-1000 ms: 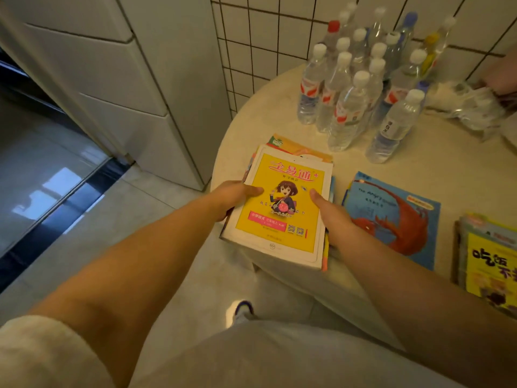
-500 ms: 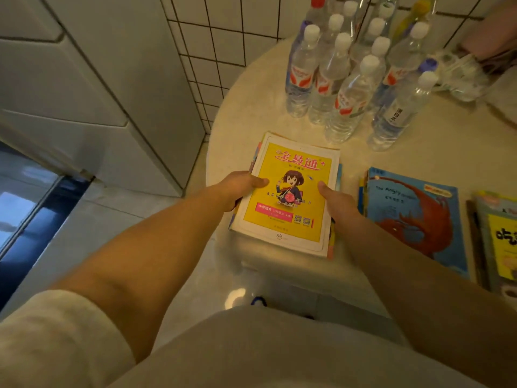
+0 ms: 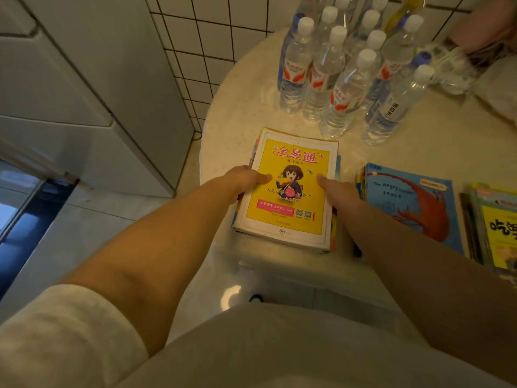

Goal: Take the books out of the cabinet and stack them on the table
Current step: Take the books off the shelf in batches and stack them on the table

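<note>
A stack of books topped by a yellow book [image 3: 293, 175] with a cartoon girl on its cover lies on the round cream table [image 3: 246, 107] near its front left edge. My left hand [image 3: 243, 182] grips the stack's left side, thumb on the cover. My right hand [image 3: 335, 190] holds the right side, thumb on the cover too. A blue book [image 3: 411, 203] with a red dragon tops a second pile to the right. A third pile with a yellow cover [image 3: 498, 231] lies at the far right edge.
Several water bottles [image 3: 338, 77] stand clustered at the back of the table, with crumpled clear plastic [image 3: 453, 65] to their right. A white cabinet [image 3: 84, 88] and a tiled wall [image 3: 212, 37] stand to the left. A person's sleeve [image 3: 492, 21] shows at the top right.
The stack has been pushed slightly further onto the table with both hands still on it. My view has shifted closer and to the right.
</note>
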